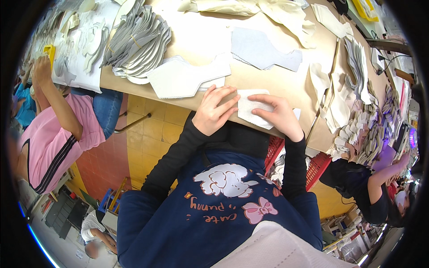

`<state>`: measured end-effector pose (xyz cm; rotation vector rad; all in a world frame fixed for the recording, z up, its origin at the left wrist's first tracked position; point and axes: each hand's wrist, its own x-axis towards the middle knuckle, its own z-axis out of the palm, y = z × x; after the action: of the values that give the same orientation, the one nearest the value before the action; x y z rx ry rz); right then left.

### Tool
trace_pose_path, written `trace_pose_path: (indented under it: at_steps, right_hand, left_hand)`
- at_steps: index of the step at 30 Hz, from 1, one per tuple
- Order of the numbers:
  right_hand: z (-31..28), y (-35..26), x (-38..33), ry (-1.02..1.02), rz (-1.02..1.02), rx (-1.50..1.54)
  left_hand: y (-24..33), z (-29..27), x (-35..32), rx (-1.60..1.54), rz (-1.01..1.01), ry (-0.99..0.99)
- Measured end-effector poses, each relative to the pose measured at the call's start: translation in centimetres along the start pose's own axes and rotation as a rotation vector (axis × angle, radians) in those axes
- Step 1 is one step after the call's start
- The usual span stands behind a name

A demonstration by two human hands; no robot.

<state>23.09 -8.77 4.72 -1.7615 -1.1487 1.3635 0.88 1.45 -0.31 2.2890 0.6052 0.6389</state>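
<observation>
A small white flat piece point(250, 108) with a notched lower edge lies at the near edge of the brown-covered table point(196, 40). My right hand point(280, 114) rests on it from the right, thumb and fingers stretched apart over its top face. From the left, my left hand point(215, 108) reaches to the piece's left side with its fingers spread; whether the fingertips touch it I cannot tell. Just beyond my left hand lies a stack of white cut pieces point(183, 78). Farther off is a stack of light grey-blue cut pieces point(263, 48).
A banded bundle of grey pieces point(138, 42) sits at left, cream pieces point(286, 18) at the far side. More pale pieces point(333, 96) lie right. Red baskets point(318, 169) stand below the table edge. A person in pink point(67, 120) works at left, another in black point(357, 187) at right.
</observation>
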Motion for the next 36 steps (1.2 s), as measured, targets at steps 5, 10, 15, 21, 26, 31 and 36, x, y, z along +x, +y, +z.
trace_pose_path:
  at_steps: [5,10,15,21,26,31,36]
  right_hand:
    - [-0.07,-0.12,0.06,-0.001,-0.018,-0.008]
    - [0.05,-0.2,0.08,0.002,-0.018,0.003]
    - [0.11,-0.23,0.07,0.005,-0.013,0.0]
    - [0.07,-0.31,0.05,0.0,-0.001,-0.003]
    - [0.17,-0.2,-0.13,0.018,-0.016,-0.014]
    - [0.36,-0.03,-0.16,0.044,-0.045,-0.037]
    - [0.32,-0.11,-0.23,0.032,-0.018,-0.026]
  left_hand:
    - [0.07,-0.02,0.05,0.005,0.0,0.002]
    - [-0.02,0.02,0.06,0.013,0.024,0.003]
    - [-0.06,0.07,0.06,0.036,0.035,0.001]
    - [0.07,0.04,0.04,0.056,0.033,-0.015]
    - [0.1,0.07,0.03,0.061,0.032,-0.019]
    - [0.14,0.1,0.06,0.059,0.012,-0.016]
    - [0.22,0.12,0.14,0.054,0.003,-0.015]
